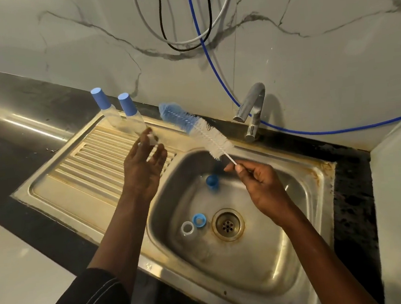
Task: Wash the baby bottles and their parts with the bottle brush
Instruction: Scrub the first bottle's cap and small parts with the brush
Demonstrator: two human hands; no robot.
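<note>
Your right hand (251, 178) pinches the bottle brush (192, 125) by its stem, bristles slanting up-left. Your left hand (144, 164), fingers spread and gripping nothing, is nearer the capped baby bottle (133, 116), which stands upright just beyond its fingertips.

A stainless sink unit (60, 209) sits in a dark countertop (11, 155). At the far edge of its ribbed drainboard (92, 159), at 10 o'clock from the basin (267, 268), a blue-capped bottle (109, 114) stands with a second bottle (134, 119) at its 3 o'clock. In the basin, a blue ring (198, 220) lies just at 9 o'clock of the drain (228, 224), with a clear ring (187, 228) touching it farther out. A blue cap (212, 181) lies at 12 o'clock.
</note>
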